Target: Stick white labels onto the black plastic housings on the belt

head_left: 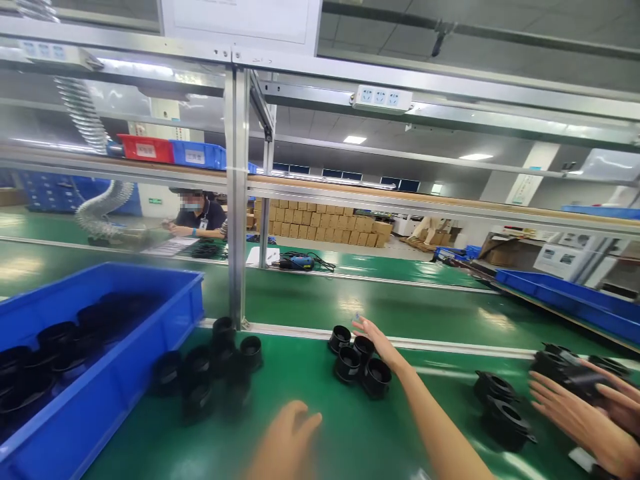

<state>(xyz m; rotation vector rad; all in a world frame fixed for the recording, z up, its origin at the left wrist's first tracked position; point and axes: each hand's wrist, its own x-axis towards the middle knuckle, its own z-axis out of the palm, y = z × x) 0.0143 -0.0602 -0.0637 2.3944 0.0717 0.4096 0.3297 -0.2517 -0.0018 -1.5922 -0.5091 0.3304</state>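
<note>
Black cylinders (349, 373), 4, beside right hand (376, 339).

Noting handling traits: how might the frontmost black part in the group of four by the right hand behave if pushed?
The black part is likely stiff: its round rim looks undeformed. Squat and upright, it would probably slide before tipping. Its hollow opening suggests low weight.

One head-worn view, looking forward and slightly down across a smooth green work surface (310, 427). Wearer's blurred bare left hand (283, 440) is close, low in frame; bare right hand (376, 339) farther out. Silver metal post (237, 200) left of centre; upper half reaches past it to stacked brown cardboard boxes (320, 223), well back. Blue plastic bin (135, 380) cropped at left edge.
</note>
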